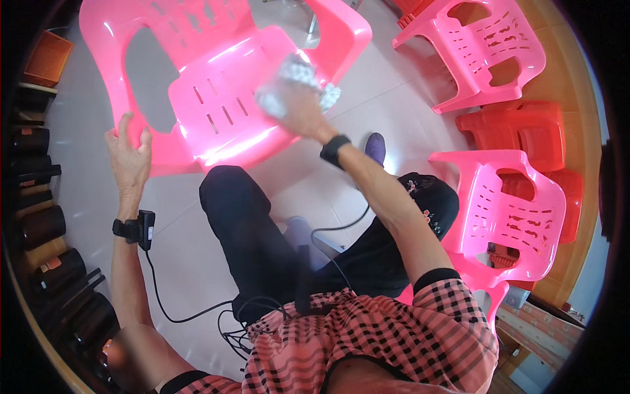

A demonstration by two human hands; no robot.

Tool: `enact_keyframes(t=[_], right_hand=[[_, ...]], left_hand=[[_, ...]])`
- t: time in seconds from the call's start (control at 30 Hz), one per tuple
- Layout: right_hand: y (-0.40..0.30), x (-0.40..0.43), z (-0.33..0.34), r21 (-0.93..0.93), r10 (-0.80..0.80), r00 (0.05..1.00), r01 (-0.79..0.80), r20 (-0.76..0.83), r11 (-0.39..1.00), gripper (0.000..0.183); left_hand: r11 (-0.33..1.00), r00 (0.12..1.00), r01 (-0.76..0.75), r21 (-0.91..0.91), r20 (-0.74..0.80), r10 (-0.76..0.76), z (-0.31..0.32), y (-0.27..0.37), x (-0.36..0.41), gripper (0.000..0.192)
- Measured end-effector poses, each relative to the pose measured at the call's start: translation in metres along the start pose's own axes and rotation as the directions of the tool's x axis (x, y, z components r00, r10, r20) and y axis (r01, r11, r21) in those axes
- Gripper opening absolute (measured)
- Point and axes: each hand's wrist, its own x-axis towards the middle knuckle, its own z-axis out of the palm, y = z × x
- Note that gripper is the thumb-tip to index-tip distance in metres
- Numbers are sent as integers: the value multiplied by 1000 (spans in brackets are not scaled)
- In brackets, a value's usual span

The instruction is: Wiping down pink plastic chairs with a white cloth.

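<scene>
Before me stands a pink plastic armchair (231, 93) with slots in its seat and a pierced backrest. My left hand (129, 152) grips the end of the chair's armrest at the left, thumb and fingers around its edge. A pale patterned cloth (298, 71) is bunched under my right hand (302, 108), pressed on the right part of the seat. That hand and the cloth are blurred, and its fingers are partly hidden. Both wrists wear black straps, and a cable runs from the left one.
More pink chairs (485, 44) (512, 216) and red plastic stools (521, 130) stand at the right by a wooden cabinet. Dark cylindrical objects (42, 226) line the left side, with an orange basket (47, 58) beyond. A black cable (192, 317) loops near my lap.
</scene>
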Motion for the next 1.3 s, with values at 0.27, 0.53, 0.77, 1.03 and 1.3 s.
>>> enact_keyframes(t=[0.27, 0.53, 0.77, 1.03, 1.3], right_hand=[[-49, -35, 10, 78, -456, 838, 455, 299, 887, 58], [34, 50, -2, -535, -269, 930, 363, 248, 763, 33], [38, 129, -4, -661, 103, 984, 17, 143, 751, 38], [14, 186, 50, -319, 363, 931, -333, 39, 887, 70], [-101, 173, 115, 313, -123, 931, 10, 344, 950, 61]], left_hand=[[999, 999, -10, 44, -34, 12, -2, -8, -4, 49], [999, 998, 9, -45, -68, -13, -9, 23, -10, 48], [998, 996, 31, -61, -79, -35, -15, 39, -21, 47], [996, 998, 5, -84, -69, -11, -13, 58, -20, 47], [996, 990, -56, -72, -130, 47, -14, 54, -14, 46]])
